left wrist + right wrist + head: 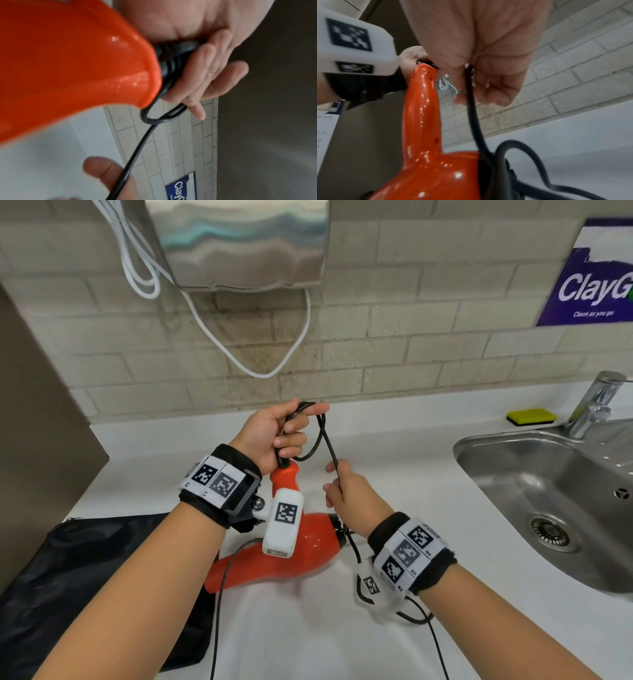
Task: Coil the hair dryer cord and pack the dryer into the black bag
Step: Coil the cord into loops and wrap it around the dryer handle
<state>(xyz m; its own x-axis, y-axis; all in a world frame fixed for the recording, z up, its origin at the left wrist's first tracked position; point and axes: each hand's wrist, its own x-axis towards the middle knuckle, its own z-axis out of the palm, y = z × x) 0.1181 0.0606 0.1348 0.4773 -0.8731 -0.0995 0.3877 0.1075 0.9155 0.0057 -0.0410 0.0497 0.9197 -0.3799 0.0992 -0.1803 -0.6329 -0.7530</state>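
Note:
An orange hair dryer [260, 563] lies on the white counter, its handle [423, 108] pointing up and away. My left hand [277, 433] grips the end of the handle together with loops of the black cord [325, 436]; the left wrist view shows the fingers [202, 75] curled round the cord base [173, 60]. My right hand [346, 491] pinches the cord a little to the right, and the cord [471, 108] runs down from the fist to the dryer's back end. The black bag [78, 573] lies flat at the lower left, partly under my left forearm.
A steel sink [548, 508] with a tap [596, 402] is sunk into the counter at the right. A yellow sponge [532, 416] sits by the tap. A metal wall unit [239, 244] with white cables [144, 272] hangs on the tiled wall.

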